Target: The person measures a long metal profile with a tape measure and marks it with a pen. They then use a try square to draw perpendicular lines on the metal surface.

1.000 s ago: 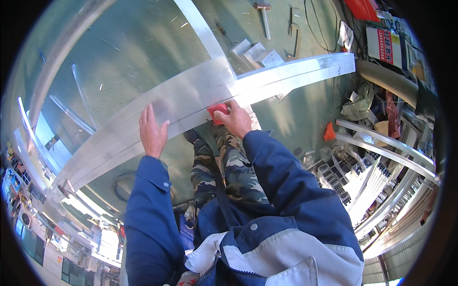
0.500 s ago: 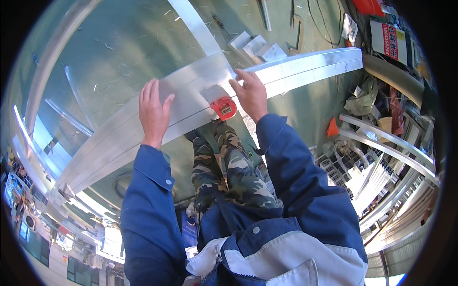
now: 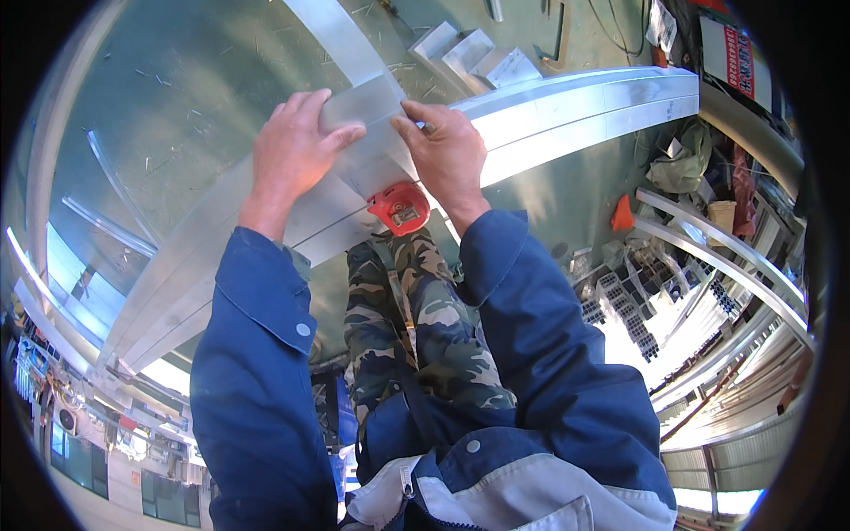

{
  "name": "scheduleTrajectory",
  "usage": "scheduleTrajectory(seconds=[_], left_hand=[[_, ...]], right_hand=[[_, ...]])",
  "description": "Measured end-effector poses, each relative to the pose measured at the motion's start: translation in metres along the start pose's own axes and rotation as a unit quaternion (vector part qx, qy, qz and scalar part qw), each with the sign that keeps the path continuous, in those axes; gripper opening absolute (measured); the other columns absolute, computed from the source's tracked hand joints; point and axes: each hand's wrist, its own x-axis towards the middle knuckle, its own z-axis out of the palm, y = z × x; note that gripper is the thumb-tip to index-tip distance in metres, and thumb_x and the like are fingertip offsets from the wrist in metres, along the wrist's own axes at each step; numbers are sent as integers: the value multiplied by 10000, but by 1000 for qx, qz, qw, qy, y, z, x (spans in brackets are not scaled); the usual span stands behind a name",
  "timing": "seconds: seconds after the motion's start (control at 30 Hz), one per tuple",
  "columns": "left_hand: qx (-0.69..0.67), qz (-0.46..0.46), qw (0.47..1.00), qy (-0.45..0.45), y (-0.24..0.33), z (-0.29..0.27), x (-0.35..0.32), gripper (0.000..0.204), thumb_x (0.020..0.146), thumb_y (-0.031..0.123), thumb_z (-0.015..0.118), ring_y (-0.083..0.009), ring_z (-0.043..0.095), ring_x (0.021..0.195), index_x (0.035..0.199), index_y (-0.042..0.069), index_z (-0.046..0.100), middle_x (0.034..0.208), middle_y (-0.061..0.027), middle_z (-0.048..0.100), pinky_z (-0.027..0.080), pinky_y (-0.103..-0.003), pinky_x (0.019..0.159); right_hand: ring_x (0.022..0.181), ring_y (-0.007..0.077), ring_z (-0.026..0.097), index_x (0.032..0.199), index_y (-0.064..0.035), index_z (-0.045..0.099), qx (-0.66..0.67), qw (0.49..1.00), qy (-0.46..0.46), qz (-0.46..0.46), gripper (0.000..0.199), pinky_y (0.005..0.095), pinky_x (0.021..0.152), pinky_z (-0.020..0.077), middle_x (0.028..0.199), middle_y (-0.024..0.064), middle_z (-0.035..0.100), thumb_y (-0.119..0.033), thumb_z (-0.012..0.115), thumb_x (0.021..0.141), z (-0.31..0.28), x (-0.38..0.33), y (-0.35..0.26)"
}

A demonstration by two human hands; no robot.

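Note:
A short silvery aluminium piece lies across a long aluminium profile. My left hand is on the left end of that piece, fingers curled at its far edge and thumb apart on its top. At its right corner is my right hand, thumb and index finger pinched together; whatever is between them is hidden. Just nearer to me, a red tape measure rests on the long profile, close to the right wrist.
A second long profile stretches off to the right. Beyond it stand several stacked metal blocks. A pale bar runs away from me. Lengths of profile and plastic wrapping crowd the right. Metal slivers litter the green floor.
My left hand has moved right and away from me, onto the short aluminium piece. The right hand has shifted slightly left. In view, the tape measure sits a little further left.

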Motion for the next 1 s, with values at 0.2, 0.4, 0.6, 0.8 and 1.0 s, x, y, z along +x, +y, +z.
scheduleTrajectory(seconds=[0.2, 0.4, 0.6, 0.8, 1.0], left_hand=[[27, -5, 1000, -6, 5, 2, 3, 741, 866, 607, 792, -327, 658, 1197, 1380, 91, 657, 1324, -84, 707, 554, -452, 958], [9, 27, 999, 44, 5, 8, 4, 669, 866, 570, 803, -385, 671, 1116, 1271, 47, 705, 1209, -134, 747, 558, -481, 912], [14, 9, 1000, 27, 6, 8, 5, 695, 873, 594, 787, -355, 669, 1132, 1307, 59, 698, 1253, -111, 736, 547, -471, 942], [24, -7, 1000, 0, 5, 7, 6, 752, 875, 628, 777, -312, 656, 1184, 1372, 72, 679, 1318, -83, 714, 534, -442, 996], [19, -5, 1000, 3, 2, 10, 7, 754, 879, 631, 771, -321, 654, 1187, 1371, 67, 679, 1329, -95, 710, 529, -449, 1005]], right_hand=[[863, 264, 716, 1067, -155, 845, 11, 1000, -1, 16, 223, 391, 749, 573, 937, 51, 788, -281, 834, 884, -1, 0, -1], [865, 248, 793, 1156, -126, 829, 13, 999, -38, 25, 301, 335, 773, 604, 995, 125, 811, -304, 843, 914, -4, 5, 2], [812, 253, 717, 1047, -178, 857, 21, 1000, -10, -9, 205, 395, 709, 566, 863, 46, 788, -310, 830, 893, 0, 5, 9], [795, 254, 720, 1044, -175, 858, 13, 1000, -17, -15, 206, 396, 693, 570, 863, 51, 793, -313, 831, 894, -3, 6, 8], [796, 250, 727, 1045, -174, 861, 21, 999, -17, -23, 212, 392, 685, 572, 858, 59, 793, -308, 844, 882, -2, 7, 10]])
